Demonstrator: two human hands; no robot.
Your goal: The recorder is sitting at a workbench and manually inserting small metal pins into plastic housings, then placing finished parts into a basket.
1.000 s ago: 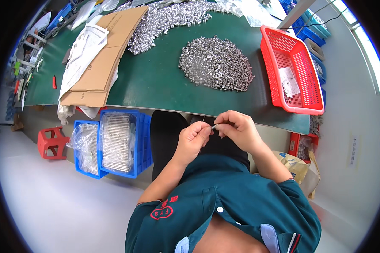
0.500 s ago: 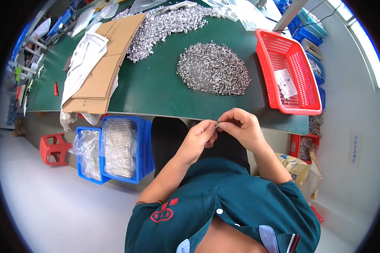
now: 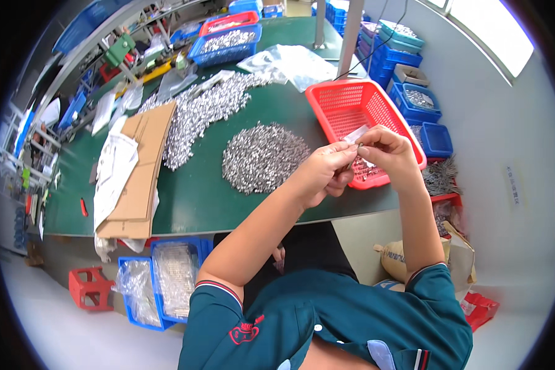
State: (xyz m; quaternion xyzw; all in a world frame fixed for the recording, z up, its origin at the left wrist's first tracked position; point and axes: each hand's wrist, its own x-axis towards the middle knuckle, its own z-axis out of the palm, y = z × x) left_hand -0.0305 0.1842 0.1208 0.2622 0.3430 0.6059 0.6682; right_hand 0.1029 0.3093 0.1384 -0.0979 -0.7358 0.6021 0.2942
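- My left hand [image 3: 322, 172] and right hand [image 3: 385, 148] meet fingertip to fingertip above the near edge of the red basket [image 3: 345, 105]
- Both grips are pinched together on a small metal part [image 3: 350, 164] between them; its shape is too small to make out, and my fingers cover most of it
- The nearer pile of metal parts [image 3: 262, 157] lies on the green worktop [image 3: 191, 191], just left of my left hand
- The blue crate [image 3: 166, 283] under the worktop is partly hidden by its edge
- Since the earlier frames my hands have risen from my lap to over the basket; the pinch is unchanged
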